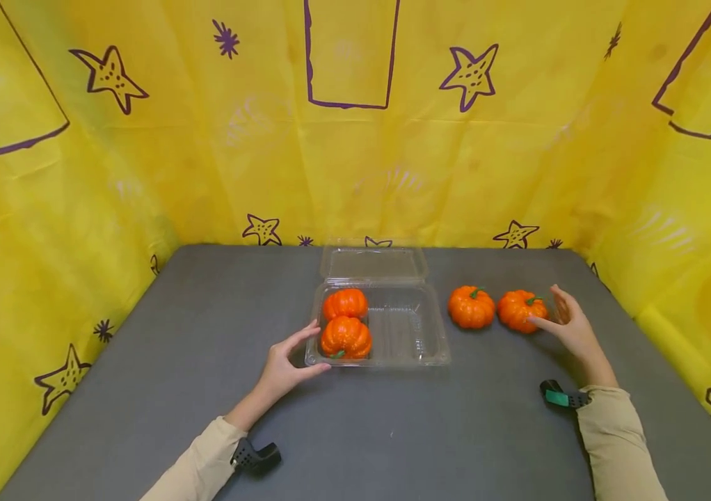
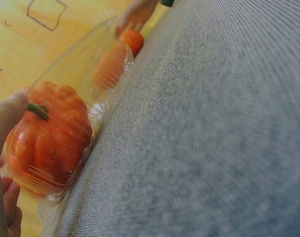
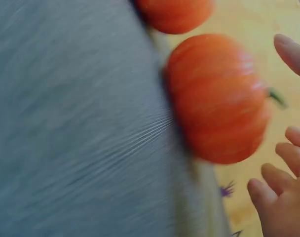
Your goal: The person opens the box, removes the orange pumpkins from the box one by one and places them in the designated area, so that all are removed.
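Note:
A clear plastic clamshell container (image 1: 396,330) lies with its lid (image 1: 374,264) folded back. In its left half sit two small orange pumpkins, a rear one (image 1: 345,303) and a front one (image 1: 346,335) with a green stem. My left hand (image 1: 282,363) holds the container's front left corner, thumb at the front and fingers along the left side. To the right of the container, two more pumpkins stand on the table, a nearer-to-container one (image 1: 471,308) and a far right one (image 1: 516,310). My right hand (image 1: 574,332) is spread beside the far right pumpkin, thumb overlapping it in the head view.
The grey table (image 1: 174,334) carries the container and pumpkins. A yellow curtain (image 1: 355,174) with purple-outlined stars closes off the back and both sides. Each wrist wears a dark camera mount, the left one (image 1: 257,457) and the right one (image 1: 562,395).

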Tool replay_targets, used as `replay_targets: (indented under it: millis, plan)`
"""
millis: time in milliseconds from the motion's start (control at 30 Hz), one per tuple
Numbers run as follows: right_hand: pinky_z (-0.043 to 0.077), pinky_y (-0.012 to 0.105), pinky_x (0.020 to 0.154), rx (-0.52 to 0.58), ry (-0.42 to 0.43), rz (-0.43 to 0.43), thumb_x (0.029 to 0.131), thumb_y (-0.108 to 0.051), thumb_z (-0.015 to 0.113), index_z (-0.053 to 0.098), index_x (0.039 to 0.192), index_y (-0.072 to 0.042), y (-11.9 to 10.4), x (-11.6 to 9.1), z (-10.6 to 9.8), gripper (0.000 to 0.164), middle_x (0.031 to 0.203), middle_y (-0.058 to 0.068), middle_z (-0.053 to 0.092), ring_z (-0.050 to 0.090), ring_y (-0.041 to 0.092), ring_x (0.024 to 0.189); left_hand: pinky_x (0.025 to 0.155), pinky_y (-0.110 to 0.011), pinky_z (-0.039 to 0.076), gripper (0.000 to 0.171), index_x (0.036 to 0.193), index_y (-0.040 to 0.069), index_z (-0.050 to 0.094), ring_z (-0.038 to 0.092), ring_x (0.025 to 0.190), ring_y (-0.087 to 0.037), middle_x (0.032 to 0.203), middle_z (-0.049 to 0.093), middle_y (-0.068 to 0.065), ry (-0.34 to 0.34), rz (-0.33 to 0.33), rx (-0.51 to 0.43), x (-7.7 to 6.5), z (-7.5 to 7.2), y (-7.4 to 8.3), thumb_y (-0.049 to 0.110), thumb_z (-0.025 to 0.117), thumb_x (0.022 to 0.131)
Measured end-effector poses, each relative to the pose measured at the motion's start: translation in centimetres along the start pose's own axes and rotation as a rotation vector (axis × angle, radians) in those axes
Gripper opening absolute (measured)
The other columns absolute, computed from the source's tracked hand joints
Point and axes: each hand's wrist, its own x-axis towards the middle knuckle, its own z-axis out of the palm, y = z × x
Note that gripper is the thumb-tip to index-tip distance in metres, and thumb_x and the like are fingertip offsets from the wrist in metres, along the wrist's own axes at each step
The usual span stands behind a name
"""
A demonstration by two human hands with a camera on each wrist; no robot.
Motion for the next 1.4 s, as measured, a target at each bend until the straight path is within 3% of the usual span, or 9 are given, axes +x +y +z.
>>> replay_targets:
  millis: [200,467,600,833,1100,1233,1400]
  plan:
    - [0.013,0.013,0.099,-0.036,0.072,-0.108,0.083,-0.008,0.064,0.013,0.144,-0.008,-2.7,-0.1,0.3,0.080,0.148,0.004,0.008,0.009,0.016,0.133,0.091,-0.020,0.036,0.057,0.108,-0.012,0.056,0.049,0.106,-0.040,0.116,0.051,-0.028,0.011,0.009,0.010,-0.2,-0.2,0.2,-0.006,0.080,0.057]
    - [0.018,0.014,0.099,-0.010,0.048,-0.302,0.074,0.012,0.065,0.021,0.142,-0.010,-7.4,-0.2,2.0,0.084,0.147,0.004,0.014,0.015,0.015,0.132,0.089,-0.034,0.041,0.057,0.109,-0.013,0.056,0.049,0.108,-0.038,0.117,0.051,-0.027,0.000,-0.002,-0.015,0.2,0.0,0.3,-0.006,0.080,0.058]
    - [0.021,0.019,0.100,0.012,0.023,-0.414,0.066,0.022,0.066,0.025,0.140,-0.004,-10.4,-0.6,3.8,0.088,0.146,0.008,0.018,0.019,0.018,0.131,0.086,-0.041,0.041,0.057,0.108,-0.013,0.056,0.049,0.106,-0.040,0.116,0.051,-0.029,0.002,0.022,-0.026,0.2,0.1,0.3,-0.006,0.080,0.057]
    - [0.020,0.027,0.102,0.028,-0.126,-0.612,0.061,0.023,0.069,0.023,0.138,0.006,-14.8,0.0,7.9,0.092,0.144,0.019,0.018,0.017,0.030,0.130,0.085,-0.040,0.043,0.058,0.107,-0.012,0.057,0.049,0.106,-0.041,0.115,0.052,-0.029,0.012,0.028,-0.020,0.1,0.1,0.0,-0.007,0.081,0.055]
    - [0.023,0.036,0.102,0.044,-0.337,-0.740,0.060,0.016,0.074,0.024,0.135,0.012,-18.0,1.0,13.6,0.090,0.140,0.028,0.020,0.021,0.032,0.129,0.089,-0.031,0.040,0.057,0.108,-0.012,0.056,0.049,0.107,-0.039,0.116,0.051,-0.028,0.011,0.015,-0.014,-0.2,-0.1,-0.1,-0.006,0.080,0.057]
    - [0.027,0.041,0.099,0.017,-0.441,-0.813,0.061,0.009,0.077,0.026,0.135,0.010,-18.5,1.2,16.4,0.089,0.137,0.031,0.022,0.025,0.033,0.127,0.090,-0.029,0.039,0.057,0.108,-0.012,0.056,0.049,0.106,-0.040,0.116,0.051,-0.028,0.012,0.021,-0.012,-0.2,-0.1,-0.1,-0.006,0.080,0.057]
    - [0.031,0.043,0.097,-0.046,-0.548,-0.888,0.065,0.002,0.077,0.033,0.136,0.002,-16.3,1.9,19.6,0.083,0.138,0.027,0.025,0.030,0.033,0.125,0.090,-0.023,0.037,0.057,0.108,-0.012,0.056,0.049,0.106,-0.040,0.115,0.052,-0.028,0.010,0.027,-0.006,-0.2,0.0,0.0,-0.006,0.080,0.057]
